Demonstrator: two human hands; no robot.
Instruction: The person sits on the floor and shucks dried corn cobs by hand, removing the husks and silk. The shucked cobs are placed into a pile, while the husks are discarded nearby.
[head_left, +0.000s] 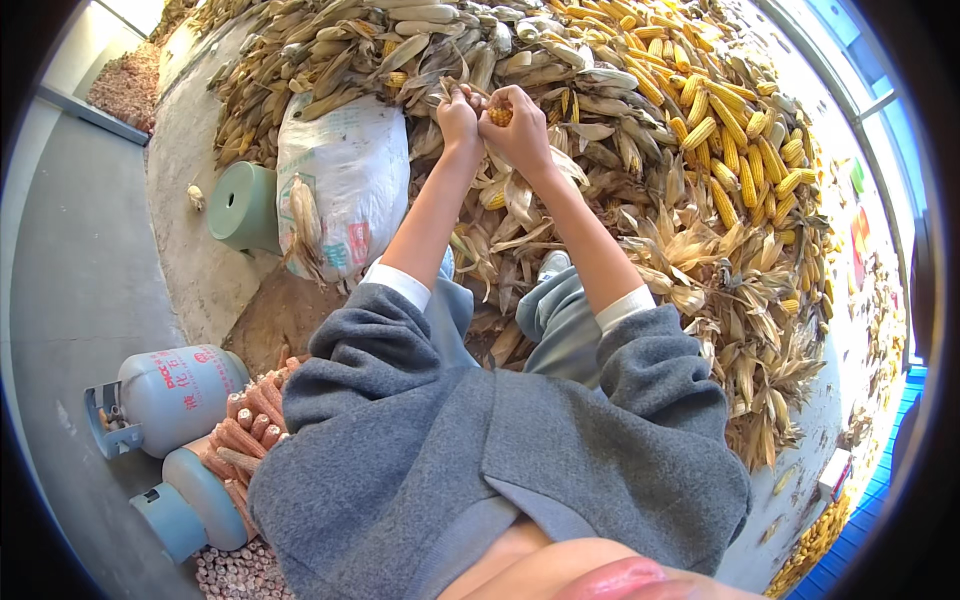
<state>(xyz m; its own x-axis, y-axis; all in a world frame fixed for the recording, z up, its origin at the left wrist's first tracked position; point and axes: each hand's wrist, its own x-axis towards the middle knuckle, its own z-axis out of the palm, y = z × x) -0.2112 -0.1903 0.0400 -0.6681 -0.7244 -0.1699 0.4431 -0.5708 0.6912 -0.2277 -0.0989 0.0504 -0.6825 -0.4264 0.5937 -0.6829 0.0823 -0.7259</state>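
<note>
Both hands are close together over a heap of corn. A yellow ear of corn (499, 115) shows through the curled fingers of my right hand (523, 127). Beside it, my left hand (459, 124) is closed around dry husk (448, 91) at the ear's other side; my fingers hide most of where husk and ear meet. Unhusked ears (517, 79) in pale, dry leaves lie beneath and beyond my hands. Loose peeled husks (517, 195) are strewn below my wrists, around my feet.
Husked yellow ears (731, 142) are piled at the right. On the left are a stuffed white woven sack (360, 157), a green stool (241, 206) and two gas cylinders (180, 390) (206, 499). Bare corncobs (251, 420) are stacked beside the cylinders. Loose husks (739, 300) spread right of my legs.
</note>
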